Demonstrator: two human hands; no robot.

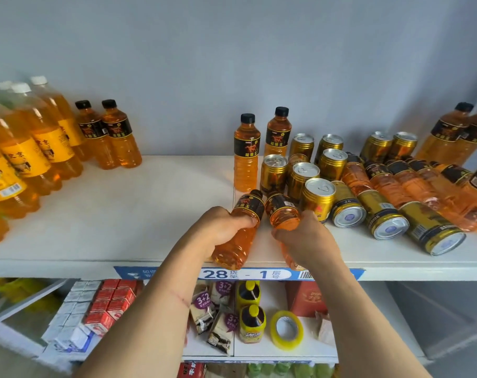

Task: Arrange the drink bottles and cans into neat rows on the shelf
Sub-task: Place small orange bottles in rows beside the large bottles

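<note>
My left hand grips an orange, black-labelled drink bottle lying tilted at the front edge of the white shelf. A second such bottle is held in my right hand, its cap pointing away from me. Behind them two matching bottles stand upright. Gold cans stand in a cluster to the right, and three gold cans lie on their sides. Several more orange bottles lie flat at the right.
Tall yellow-labelled bottles and two black-capped bottles stand at the left. Two large bottles stand at the far right. The lower shelf holds cartons, snack packs, yellow bottles and a tape roll.
</note>
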